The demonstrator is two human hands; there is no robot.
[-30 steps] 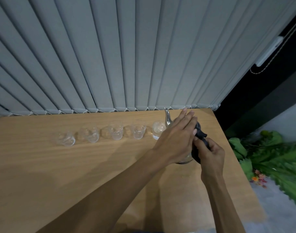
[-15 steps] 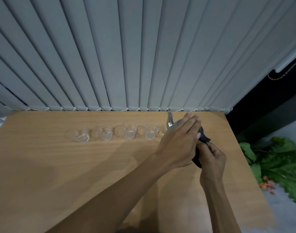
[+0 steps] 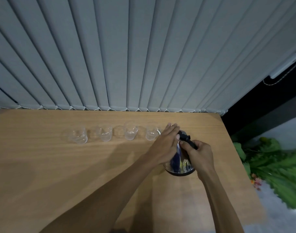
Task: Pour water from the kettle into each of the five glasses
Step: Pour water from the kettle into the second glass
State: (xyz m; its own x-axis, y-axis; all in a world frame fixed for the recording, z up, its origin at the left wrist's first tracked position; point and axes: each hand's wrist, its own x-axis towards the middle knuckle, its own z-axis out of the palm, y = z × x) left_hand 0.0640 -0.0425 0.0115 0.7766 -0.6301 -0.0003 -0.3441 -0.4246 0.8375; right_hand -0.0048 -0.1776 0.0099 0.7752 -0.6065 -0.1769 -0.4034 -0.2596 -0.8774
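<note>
A shiny steel kettle (image 3: 180, 163) with a black handle is tilted, its base raised toward me and its spout tip (image 3: 159, 132) pointing left at the row of glasses. My right hand (image 3: 200, 154) grips the black handle. My left hand (image 3: 165, 143) lies flat with fingers together on the kettle's top and side. Several clear glasses stand in a line on the wooden table (image 3: 59, 165), from the leftmost glass (image 3: 78, 137) to the glass nearest the spout (image 3: 151, 132). My left hand hides whatever is right of that glass.
Grey vertical blinds (image 3: 127, 56) hang along the table's far edge. The table's right edge (image 3: 234, 157) is close to the kettle. Beyond it, green plants with small flowers (image 3: 275, 167) lie on a pale floor.
The kettle has tipped forward, its base lifting into sight and its spout dropping toward the glasses. Both hands stayed on it. The rightmost glass seen earlier is now hidden.
</note>
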